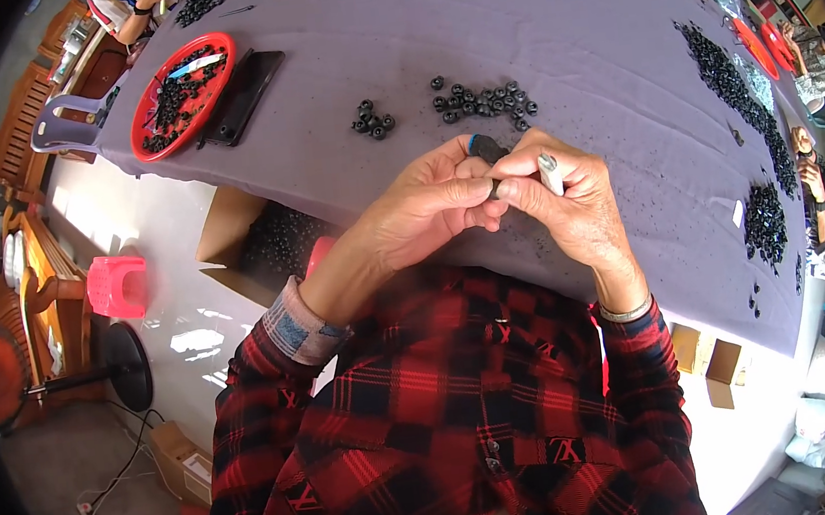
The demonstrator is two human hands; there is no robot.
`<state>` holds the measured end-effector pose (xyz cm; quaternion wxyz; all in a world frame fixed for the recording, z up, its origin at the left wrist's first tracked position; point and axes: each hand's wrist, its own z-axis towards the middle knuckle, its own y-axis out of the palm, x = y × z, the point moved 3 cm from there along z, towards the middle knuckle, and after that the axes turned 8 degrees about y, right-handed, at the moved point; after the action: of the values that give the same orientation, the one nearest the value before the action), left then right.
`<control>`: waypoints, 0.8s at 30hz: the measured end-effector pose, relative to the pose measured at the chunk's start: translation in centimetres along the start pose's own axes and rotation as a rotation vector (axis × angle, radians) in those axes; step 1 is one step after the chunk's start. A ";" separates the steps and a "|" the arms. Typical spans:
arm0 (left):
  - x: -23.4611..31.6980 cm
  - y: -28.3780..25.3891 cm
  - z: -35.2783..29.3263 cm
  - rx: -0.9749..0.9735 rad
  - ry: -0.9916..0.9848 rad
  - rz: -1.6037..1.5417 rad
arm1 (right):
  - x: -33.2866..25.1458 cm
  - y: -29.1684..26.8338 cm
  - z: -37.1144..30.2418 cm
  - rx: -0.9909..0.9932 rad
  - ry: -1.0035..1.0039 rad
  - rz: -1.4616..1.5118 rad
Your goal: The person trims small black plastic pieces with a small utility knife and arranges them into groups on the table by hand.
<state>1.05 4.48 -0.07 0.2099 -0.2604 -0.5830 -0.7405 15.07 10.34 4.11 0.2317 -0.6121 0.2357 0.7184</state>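
My left hand (427,206) and my right hand (570,203) meet above the table's near edge, thumbs almost touching. Pinched at the left fingertips is a small dark piece (495,188), mostly covered by the fingers; the right thumb and forefinger press against it too. A black finger cover with a blue rim (487,147) sits on a left finger. Out of my closed right hand sticks the pale metallic end of a pen-like tool (550,173); its other end is hidden. Just beyond the hands lie a loose group of round black beads (487,101) and a smaller bead cluster (373,121).
A red tray of black pieces (219,46) and a black phone (248,96) lie at the left. Heaps of black pieces (764,226) line the right side. Below the table edge stands a cardboard box (221,222) of dark beads. Other people sit around the table.
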 end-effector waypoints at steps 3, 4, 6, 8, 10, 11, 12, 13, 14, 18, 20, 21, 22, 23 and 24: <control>0.1 0.2 0.0 0.044 -0.001 0.001 | -0.1 -0.4 0.1 0.115 0.020 -0.122; 0.3 0.2 0.0 0.061 0.011 0.026 | -0.3 -0.6 0.0 0.114 0.019 -0.123; 0.5 0.5 0.1 0.071 0.043 0.044 | -1.1 -1.0 -0.3 0.193 -0.086 -0.512; 0.6 0.7 0.0 0.078 0.073 0.063 | -1.3 -0.6 -0.6 0.183 -0.134 -0.560; 0.7 0.9 -0.1 0.084 0.141 0.086 | -1.4 -0.1 -0.9 0.175 -0.182 -0.609; 0.7 0.8 -0.1 0.081 0.141 0.086 | -1.3 0.3 -1.0 0.183 -0.182 -0.656; 0.6 0.7 -0.1 0.079 0.145 0.074 | -1.2 0.5 -1.1 0.192 -0.182 -0.704; 0.6 0.6 -0.2 0.078 0.151 0.063 | -1.1 0.5 -1.1 0.201 -0.207 -0.779; 0.6 0.7 -0.2 0.078 0.153 0.064 | -1.0 0.5 -1.0 0.200 -0.210 -0.779; 0.4 0.7 -0.1 0.078 0.141 0.029 | -0.9 0.5 -1.0 0.227 -0.294 -0.841; 0.3 0.6 -0.1 0.070 0.132 0.029 | -0.9 0.5 -1.0 0.233 -0.304 -0.794; 0.2 0.4 -0.1 0.058 0.135 0.011 | -0.8 0.4 -0.9 0.229 -0.297 -0.801; 0.1 0.4 -0.2 0.047 0.136 -0.007 | -0.7 0.4 -1.0 0.226 -0.288 -0.807; 0.2 0.3 -0.2 0.048 0.136 -0.008 | -0.8 0.4 -1.0 0.226 -0.287 -0.807; 0.3 0.2 -0.3 0.053 0.125 0.009 | -0.7 0.3 -0.9 0.186 -0.239 -0.719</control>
<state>0.93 4.18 0.20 0.2562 -0.2106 -0.5868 -0.7387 15.65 9.51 4.72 0.5489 -0.5442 0.0415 0.6331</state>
